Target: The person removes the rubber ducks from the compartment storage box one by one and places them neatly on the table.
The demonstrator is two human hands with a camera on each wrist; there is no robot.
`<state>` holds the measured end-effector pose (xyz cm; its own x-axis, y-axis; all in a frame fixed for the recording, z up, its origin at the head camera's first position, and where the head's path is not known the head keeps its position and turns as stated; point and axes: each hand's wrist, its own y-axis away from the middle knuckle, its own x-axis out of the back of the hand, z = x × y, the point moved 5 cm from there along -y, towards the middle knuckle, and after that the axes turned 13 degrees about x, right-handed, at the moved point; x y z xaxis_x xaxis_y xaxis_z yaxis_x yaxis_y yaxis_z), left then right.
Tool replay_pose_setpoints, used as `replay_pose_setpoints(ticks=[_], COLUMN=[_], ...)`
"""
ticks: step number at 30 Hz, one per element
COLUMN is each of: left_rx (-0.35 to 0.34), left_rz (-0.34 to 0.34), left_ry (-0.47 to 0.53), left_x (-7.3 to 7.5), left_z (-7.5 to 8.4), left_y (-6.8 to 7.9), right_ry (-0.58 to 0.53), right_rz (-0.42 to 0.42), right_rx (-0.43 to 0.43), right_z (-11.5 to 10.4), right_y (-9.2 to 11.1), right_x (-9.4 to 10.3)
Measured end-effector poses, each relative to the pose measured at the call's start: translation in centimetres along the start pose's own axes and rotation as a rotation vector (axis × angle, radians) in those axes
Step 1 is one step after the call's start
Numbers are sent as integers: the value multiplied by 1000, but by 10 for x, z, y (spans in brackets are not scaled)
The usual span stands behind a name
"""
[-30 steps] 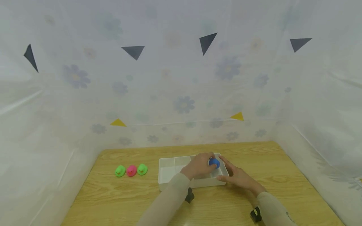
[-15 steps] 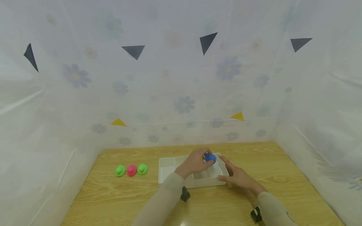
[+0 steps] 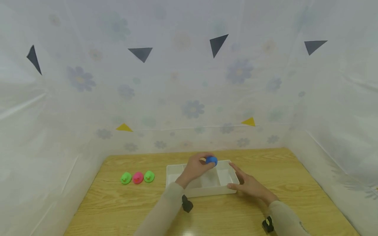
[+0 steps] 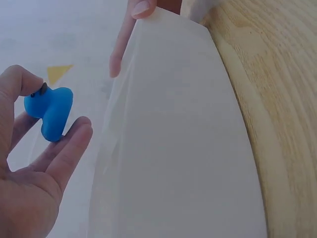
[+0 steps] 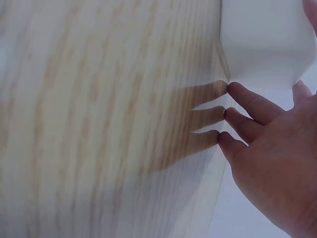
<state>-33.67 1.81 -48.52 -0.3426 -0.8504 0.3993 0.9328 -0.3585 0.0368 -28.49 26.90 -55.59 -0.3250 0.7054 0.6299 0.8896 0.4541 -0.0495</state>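
Above the middle of the white divided tray (image 3: pixel 209 191), my left hand (image 3: pixel 194 168) pinches a blue rubber duck (image 3: pixel 211 161) between thumb and fingers. The left wrist view shows the duck's tail end pointing away from the palm, clear of the tray's long wall (image 4: pixel 183 129). My right hand (image 3: pixel 250 186) touches the tray's right end, thumb at the near corner and index finger along the far one. In the right wrist view, its other fingers (image 5: pixel 252 105) are spread, tips down at the wooden tabletop beside the tray's end wall.
Left of the tray, a green duck (image 3: pixel 126 178), a pink duck (image 3: pixel 137 177) and another green duck (image 3: pixel 149 176) sit in a row on the wooden table (image 3: pixel 118 209). A white flowered curtain (image 3: pixel 192 88) closes off the back and sides.
My left hand has lifted the blue duck from the tray's right compartment and carried it leftward over the middle. The right hand stays at the tray's end.
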Motion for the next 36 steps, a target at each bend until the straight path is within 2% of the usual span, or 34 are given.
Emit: replay_pose_setpoints(ticks=[5,9,12,19,28,36], left_rx=[67,63,56,59,-28,8], left_rz=[-36,-87,-104,-72,-16,51], left_ry=[136,259,298,223,186,97], left_x=[11,19,27,50,78,101], left_z=[-5,-8,-9,-12,-15,-30], left_y=[5,8,11,23,34,45], right_ry=[-14,-10,11,21,13,2], right_rz=[-1,6,12,16,13,2], right_rx=[-14,-7,3,29,35,25], right_z=[-2,-3,-1,0,-3,-2], right_y=[1,2,2,3,3,4], right_x=[0,1,2,1,2,3])
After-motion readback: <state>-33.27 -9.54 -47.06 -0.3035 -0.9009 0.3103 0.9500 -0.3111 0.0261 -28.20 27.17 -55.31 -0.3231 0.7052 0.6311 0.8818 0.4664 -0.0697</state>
